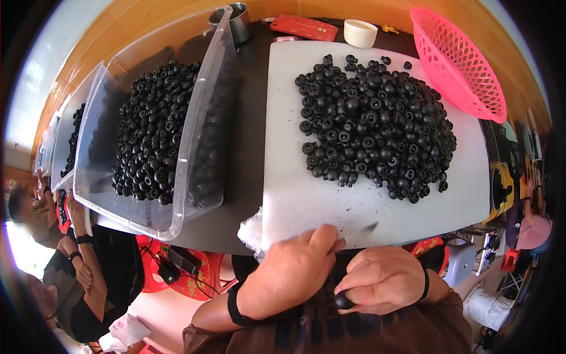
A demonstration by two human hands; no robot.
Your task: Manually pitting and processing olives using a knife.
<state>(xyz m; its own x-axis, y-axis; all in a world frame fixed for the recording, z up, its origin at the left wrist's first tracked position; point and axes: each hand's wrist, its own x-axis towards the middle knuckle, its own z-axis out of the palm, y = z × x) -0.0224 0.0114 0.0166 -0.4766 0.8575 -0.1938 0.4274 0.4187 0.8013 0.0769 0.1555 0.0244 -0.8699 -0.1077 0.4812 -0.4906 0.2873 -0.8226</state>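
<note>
My right hand, low in the picture, is curled with its fingertips pinching a small round black part. Beside it my left hand is closed near the front edge of the white board; what its fingers hold, if anything, I cannot make out. A small dark pointed sliver shows just beyond the hands, and whether a hand holds it is unclear. Farther back on the board lies a big heap of black knob-like parts, round with hollow openings.
Left of the board stands a clear plastic bin of similar black parts. A pink mesh basket leans at the back right. Behind are a white cup, a red phone-like slab and a metal mug. Another person's arms are at left.
</note>
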